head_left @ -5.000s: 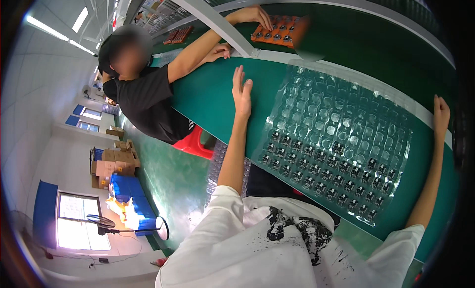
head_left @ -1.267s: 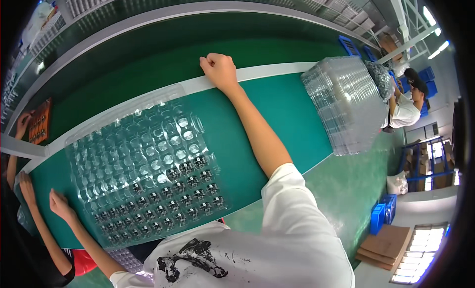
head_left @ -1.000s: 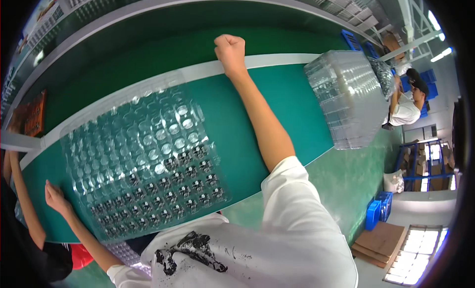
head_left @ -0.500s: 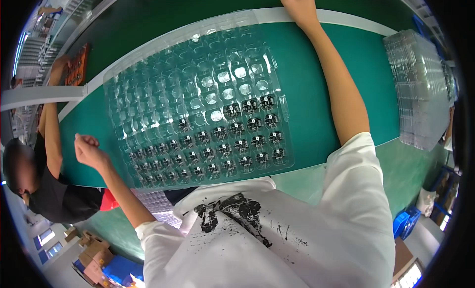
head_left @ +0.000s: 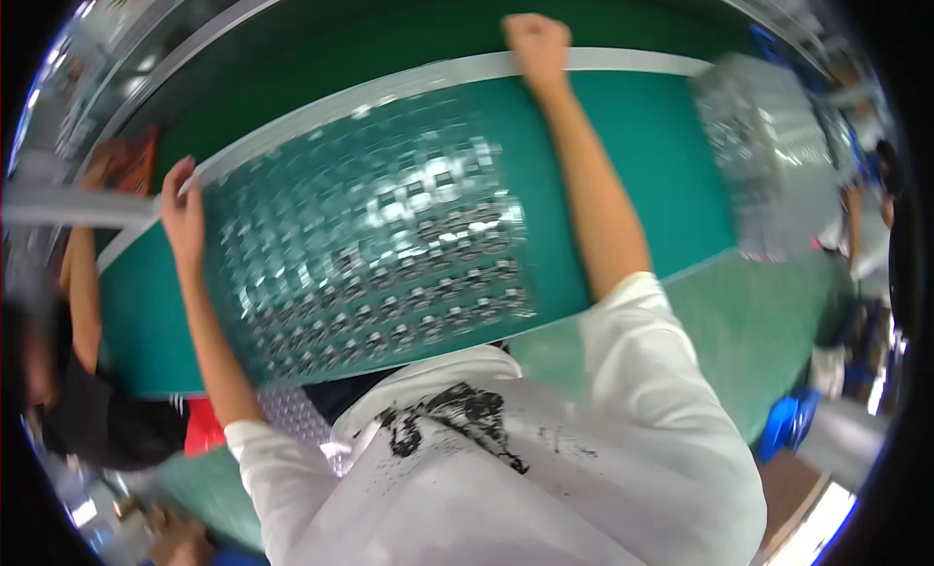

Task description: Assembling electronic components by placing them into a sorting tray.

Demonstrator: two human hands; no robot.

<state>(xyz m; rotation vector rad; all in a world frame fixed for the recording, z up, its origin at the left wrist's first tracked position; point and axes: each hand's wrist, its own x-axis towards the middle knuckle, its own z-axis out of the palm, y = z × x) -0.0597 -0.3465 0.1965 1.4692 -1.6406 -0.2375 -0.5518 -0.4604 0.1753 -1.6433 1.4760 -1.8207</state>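
A clear plastic blister tray (head_left: 292, 177) lies on the green work surface in front of me, with many small pockets. Its nearer rows hold small dark parts with metallic glints, blurred here; most of the farther pockets show no dark parts. My left hand (head_left: 183, 211) is by the tray's far left corner, fingers drawn together with a pale glint at their tips; what they hold is unclear. My right hand (head_left: 538, 49) is closed like a fist above the dark green strip beyond the pale rail, right of the tray. Whatever lies inside it is hidden.
A tall stack of clear trays (head_left: 778, 167) stands at the right end of the table. A pale rail (head_left: 623, 60) runs along the far edge. At left, a co-worker's arm (head_left: 85, 303) reaches toward an orange tray (head_left: 136, 167) past a grey bar (head_left: 78, 208).
My left hand has moved forward from beside the tray's left side to its far left corner. My right hand stays closed beyond the rail. The whole view has shifted and blurred.
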